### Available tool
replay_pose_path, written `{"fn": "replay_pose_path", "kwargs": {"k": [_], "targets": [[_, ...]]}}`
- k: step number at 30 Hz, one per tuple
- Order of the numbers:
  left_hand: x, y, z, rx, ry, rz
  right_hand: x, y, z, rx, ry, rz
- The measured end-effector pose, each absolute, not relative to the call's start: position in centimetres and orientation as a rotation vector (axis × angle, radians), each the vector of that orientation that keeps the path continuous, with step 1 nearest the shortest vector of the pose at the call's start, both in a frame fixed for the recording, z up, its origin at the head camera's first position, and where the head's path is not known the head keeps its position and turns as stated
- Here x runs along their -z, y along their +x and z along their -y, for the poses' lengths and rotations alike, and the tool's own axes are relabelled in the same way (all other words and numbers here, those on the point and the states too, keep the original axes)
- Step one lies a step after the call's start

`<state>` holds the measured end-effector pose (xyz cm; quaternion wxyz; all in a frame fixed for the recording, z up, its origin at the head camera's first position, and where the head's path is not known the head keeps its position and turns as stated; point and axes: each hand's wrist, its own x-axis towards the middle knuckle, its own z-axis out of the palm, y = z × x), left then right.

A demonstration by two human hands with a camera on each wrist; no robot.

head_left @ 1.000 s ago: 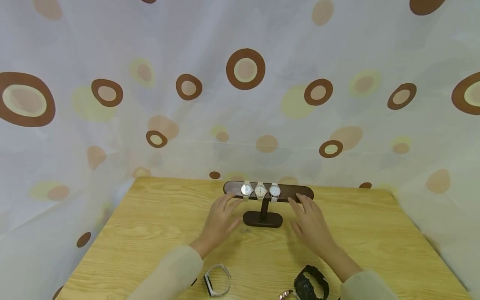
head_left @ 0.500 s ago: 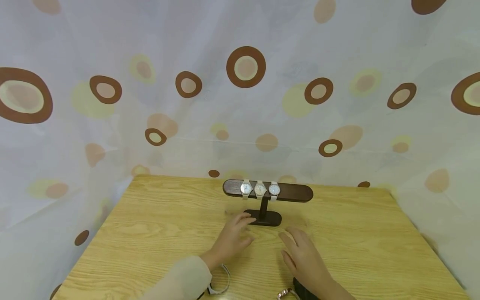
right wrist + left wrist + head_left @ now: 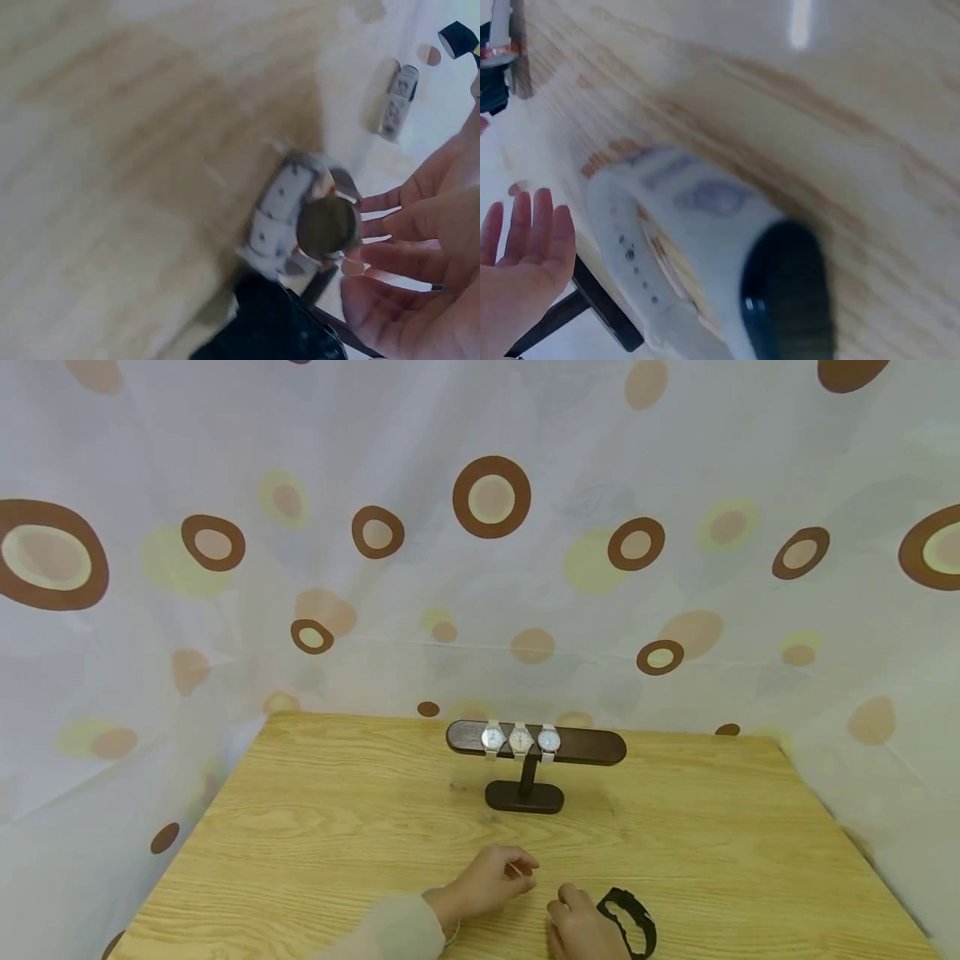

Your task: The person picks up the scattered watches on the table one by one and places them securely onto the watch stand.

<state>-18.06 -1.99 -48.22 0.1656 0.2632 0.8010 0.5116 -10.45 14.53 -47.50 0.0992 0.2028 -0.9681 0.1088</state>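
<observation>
My left hand (image 3: pixel 495 881) hovers above the table with its fingers loosely bent and holds nothing. In the left wrist view a white fitness band (image 3: pixel 697 195) with a dark screen lies nearest to that hand (image 3: pixel 529 262). My right hand (image 3: pixel 588 931) is low over the table beside a black watch (image 3: pixel 633 922). In the right wrist view its fingertips reach the edge of a white-strapped watch (image 3: pixel 281 217) with a round face; whether they touch it is unclear. The right fingers look relaxed and fairly straight.
Behind the hands stands a dark watch stand (image 3: pixel 592 746) bearing a row of three light watches (image 3: pixel 521 741). A patterned curtain (image 3: pixel 491 610) hangs behind the wooden table (image 3: pixel 337 802). In the right wrist view a small black object (image 3: pixel 456 39) lies at the far edge.
Both hands have come away from the watch stand, back toward the near side of the table. The right hand now covers the small rose-gold watch in the head view.
</observation>
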Motion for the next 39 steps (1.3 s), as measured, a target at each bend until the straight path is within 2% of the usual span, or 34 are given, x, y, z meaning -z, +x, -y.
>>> {"fn": "replay_pose_path", "kwargs": {"k": [10, 17, 24, 39], "targets": [[48.5, -16.9, 1.4, -1.462, 0.629, -2.207, 48.3, -11.1, -14.7, -0.707, 0.533, 3.047], [48.6, -16.4, 1.3, -1.495, 0.544, -2.151, 48.4, -11.5, -14.3, -0.786, 0.555, 3.036], [48.9, -15.6, 1.1, -1.609, 0.321, -1.981, 48.3, -11.9, -14.0, -1.081, 0.518, 3.018], [49.2, -15.3, 1.4, -1.704, 0.214, -1.889, 46.9, -12.7, -12.6, -1.469, 0.077, 2.755]]}}
